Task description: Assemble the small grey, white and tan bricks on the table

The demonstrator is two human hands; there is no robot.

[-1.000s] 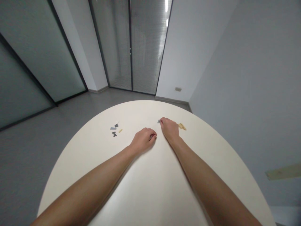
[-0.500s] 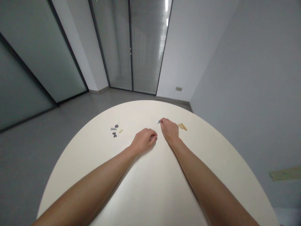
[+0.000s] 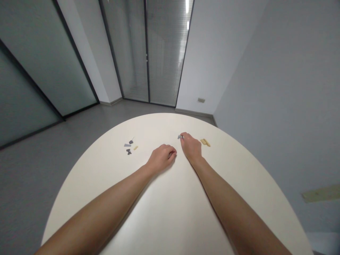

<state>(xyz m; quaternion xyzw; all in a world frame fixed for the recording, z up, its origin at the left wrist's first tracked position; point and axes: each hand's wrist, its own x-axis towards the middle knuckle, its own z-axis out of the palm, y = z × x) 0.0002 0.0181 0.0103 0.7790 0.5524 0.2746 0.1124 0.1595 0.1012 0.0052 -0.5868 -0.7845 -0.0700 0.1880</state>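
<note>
My right hand (image 3: 191, 148) rests its fingertips on a small grey plastic piece (image 3: 180, 136) on the cream round table (image 3: 164, 122). To the right of that hand lie tan plastic bricks (image 3: 205, 142). My left hand (image 3: 161, 158) sits curled on the tabletop, and a thin dark sliver shows at its fingertips, too small to name. Further left lie a flat grey plate (image 3: 127, 145), a dark grey piece (image 3: 131, 142), a dark cross-shaped piece (image 3: 129, 151) and a pale yellow piece (image 3: 135, 147).
The round table's far rim curves close beyond the pieces. Past it lie a grey floor, tall glass doors with blinds (image 3: 164, 53) and a grey wall (image 3: 265, 88). No other person is in view.
Both hands stay almost where they were. The whole view has shifted only slightly.
</note>
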